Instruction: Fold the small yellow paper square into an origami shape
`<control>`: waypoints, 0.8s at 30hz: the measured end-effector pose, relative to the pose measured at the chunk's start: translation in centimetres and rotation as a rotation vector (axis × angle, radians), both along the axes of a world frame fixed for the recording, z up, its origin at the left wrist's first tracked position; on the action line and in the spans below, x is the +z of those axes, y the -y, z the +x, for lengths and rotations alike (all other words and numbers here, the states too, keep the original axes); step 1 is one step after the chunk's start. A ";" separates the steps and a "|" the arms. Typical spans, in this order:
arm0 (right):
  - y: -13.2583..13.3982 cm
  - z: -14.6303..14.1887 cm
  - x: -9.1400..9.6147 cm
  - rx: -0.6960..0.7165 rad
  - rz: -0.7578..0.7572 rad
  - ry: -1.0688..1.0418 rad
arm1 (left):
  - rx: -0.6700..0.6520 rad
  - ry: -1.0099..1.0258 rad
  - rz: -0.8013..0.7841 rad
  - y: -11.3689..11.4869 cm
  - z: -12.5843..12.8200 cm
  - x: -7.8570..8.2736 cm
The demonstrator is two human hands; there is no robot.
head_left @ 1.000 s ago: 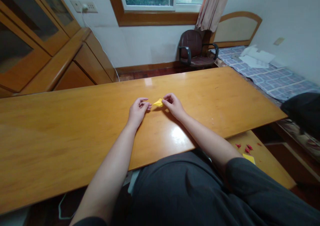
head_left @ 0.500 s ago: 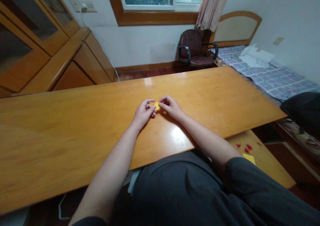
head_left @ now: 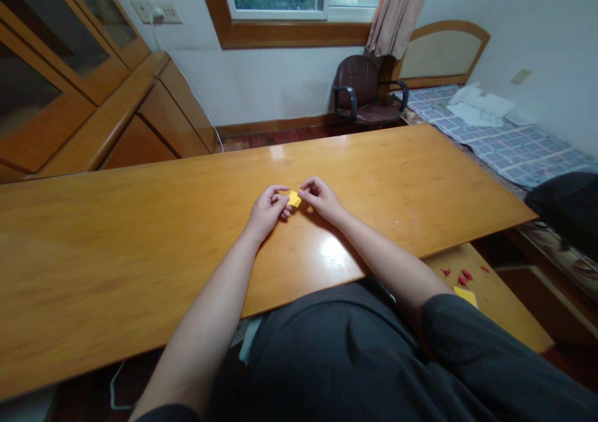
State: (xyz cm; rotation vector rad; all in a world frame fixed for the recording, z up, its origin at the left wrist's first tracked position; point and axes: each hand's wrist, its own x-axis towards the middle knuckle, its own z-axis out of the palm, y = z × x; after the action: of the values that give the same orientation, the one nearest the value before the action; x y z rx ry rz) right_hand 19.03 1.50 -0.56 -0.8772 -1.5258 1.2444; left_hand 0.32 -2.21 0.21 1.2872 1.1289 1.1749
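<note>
A small piece of folded yellow paper (head_left: pixel 294 199) is between my two hands, just above or on the wooden table (head_left: pixel 140 241); I cannot tell which. My left hand (head_left: pixel 271 206) pinches its left side between thumb and fingers. At its right edge, my right hand (head_left: pixel 319 195) has thumb and forefinger closed on the paper, the other fingers curled. The finer folds are too small to make out.
Beyond the table's lower right edge, a lower wooden surface (head_left: pixel 507 307) bears several small red folded pieces (head_left: pixel 462 281) and a yellow paper sheet (head_left: pixel 466 295). A brown armchair (head_left: pixel 357 86) stands past the far edge, a bed (head_left: pixel 514 142) to the right.
The yellow paper shows more of its face between the hands, with a clearer pointed outline. My right hand has shifted very slightly; the left has barely moved.
</note>
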 end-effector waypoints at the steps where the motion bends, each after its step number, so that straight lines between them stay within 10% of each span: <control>1: 0.0 0.0 0.0 0.004 -0.005 -0.008 | -0.001 -0.004 0.002 0.0 0.0 0.0; 24: 0.3 -0.1 0.4 0.036 -0.026 -0.030 | -0.037 0.067 0.004 0.2 -0.1 0.5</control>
State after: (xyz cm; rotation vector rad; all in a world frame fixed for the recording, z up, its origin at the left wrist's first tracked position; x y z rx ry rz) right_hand 18.96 1.21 -0.19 -0.8469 -1.5108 1.3004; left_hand 0.26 -2.39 0.75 1.2576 1.0504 1.1853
